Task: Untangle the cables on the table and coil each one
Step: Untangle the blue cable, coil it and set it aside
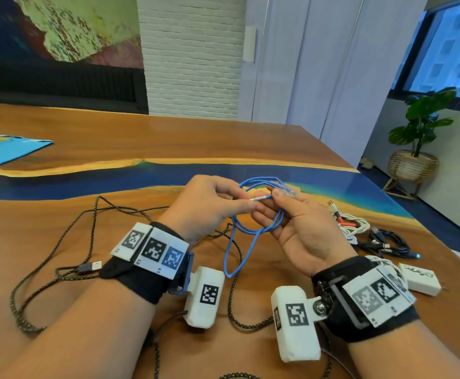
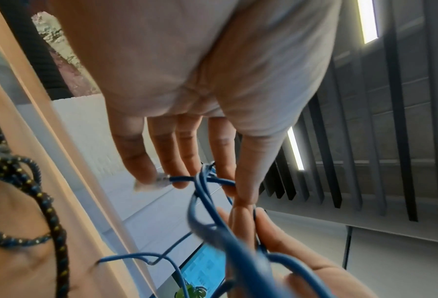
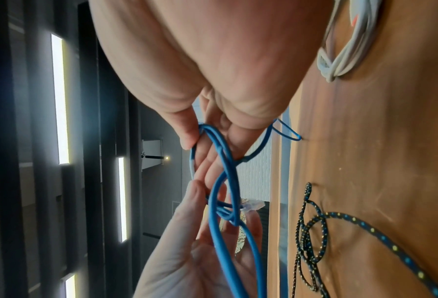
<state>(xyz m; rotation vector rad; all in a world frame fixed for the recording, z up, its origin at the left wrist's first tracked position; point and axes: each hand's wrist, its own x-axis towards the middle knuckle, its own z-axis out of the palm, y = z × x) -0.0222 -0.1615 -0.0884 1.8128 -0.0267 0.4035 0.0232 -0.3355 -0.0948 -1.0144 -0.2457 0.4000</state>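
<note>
Above the table (image 1: 141, 138), both hands pinch the blue cable (image 1: 253, 231): left hand (image 1: 207, 206), right hand (image 1: 302, 231) curled round its loops.

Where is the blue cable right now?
In the head view the blue cable is held up between the left hand and right hand, above the table, its loops hanging over the black braided cable.
</note>
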